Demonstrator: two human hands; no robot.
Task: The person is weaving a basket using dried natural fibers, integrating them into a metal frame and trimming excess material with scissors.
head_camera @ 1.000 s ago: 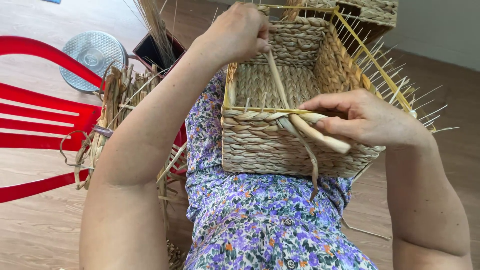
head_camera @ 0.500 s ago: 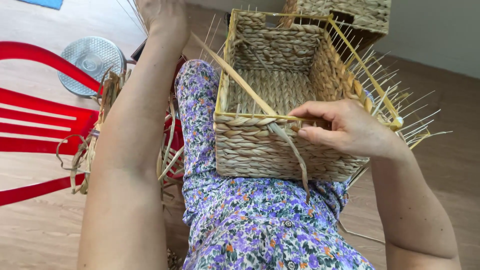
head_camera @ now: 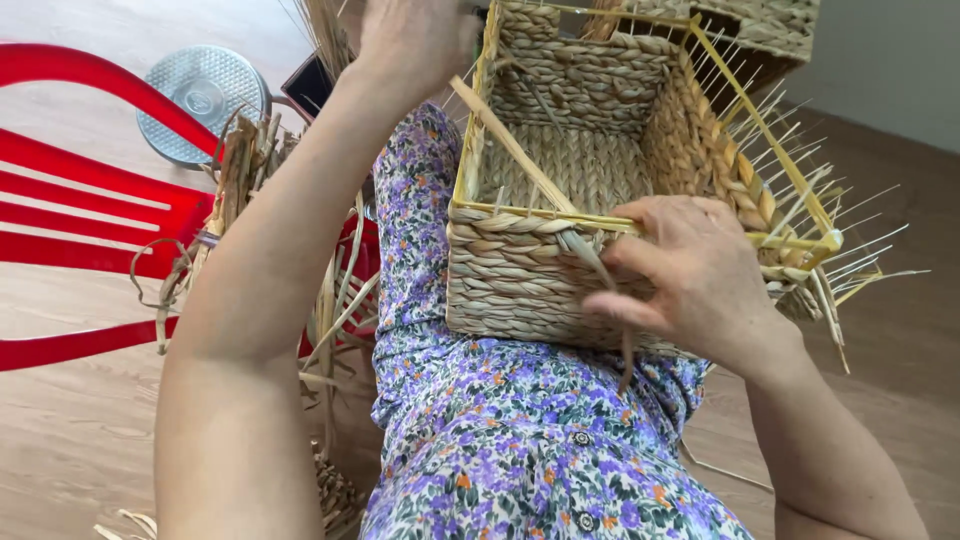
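A rectangular woven straw basket (head_camera: 540,270) with a yellow wire rim rests on my lap, over a floral dress (head_camera: 500,440). My right hand (head_camera: 690,275) presses on its near wall and rim, fingers pinching the straw weave there. A long flat straw strand (head_camera: 510,145) runs from that rim up and left to my left hand (head_camera: 415,40), which is raised near the frame's top and closed on the strand's far end. Thin bare stalks (head_camera: 820,210) stick out of the basket's right side.
A red plastic chair (head_camera: 90,210) stands to the left, with a bundle of loose straw (head_camera: 240,180) draped by it. A round metal lid (head_camera: 200,95) lies on the wooden floor. Another woven basket (head_camera: 770,25) sits behind, top right.
My left hand has pulled the strand further up and left, drawing it taut. My right hand has shifted from gripping the strand end to pressing on the basket's near rim.
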